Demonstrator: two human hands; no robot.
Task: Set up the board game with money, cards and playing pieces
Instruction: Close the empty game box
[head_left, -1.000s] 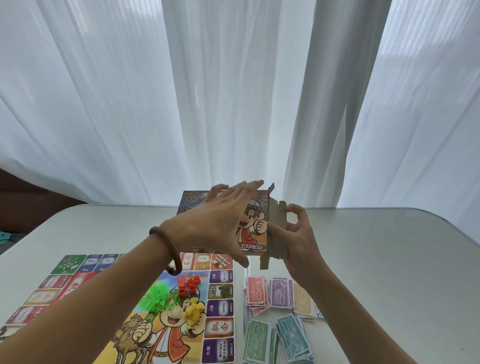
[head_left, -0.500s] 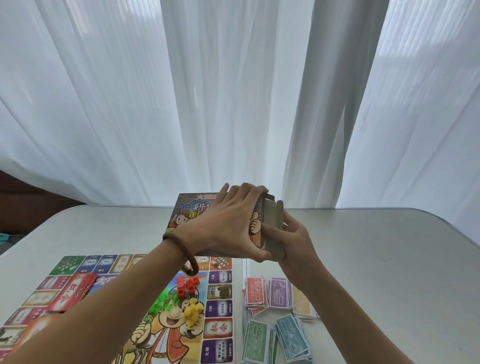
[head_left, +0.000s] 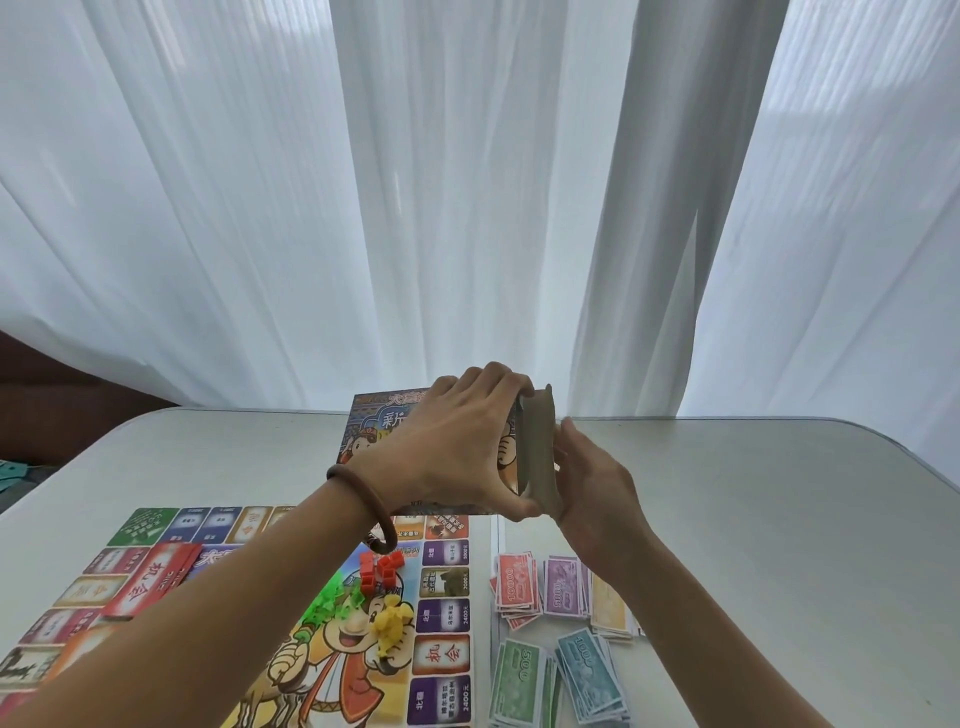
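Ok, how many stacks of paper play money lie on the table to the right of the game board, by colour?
Red paper banknote stack: 1
Purple paper banknote stack: 1
Yellow paper banknote stack: 1
Green paper banknote stack: 1
Blue paper banknote stack: 1
Total: 5

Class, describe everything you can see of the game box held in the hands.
The game box is flat cardboard. Its printed face shows a cartoon figure and Chinese characters, and it has a plain brown end flap on its right. It is held tilted beyond the board. The left hand grips it across the face, thumb at its lower edge. The right hand presses the flap with straight fingers.
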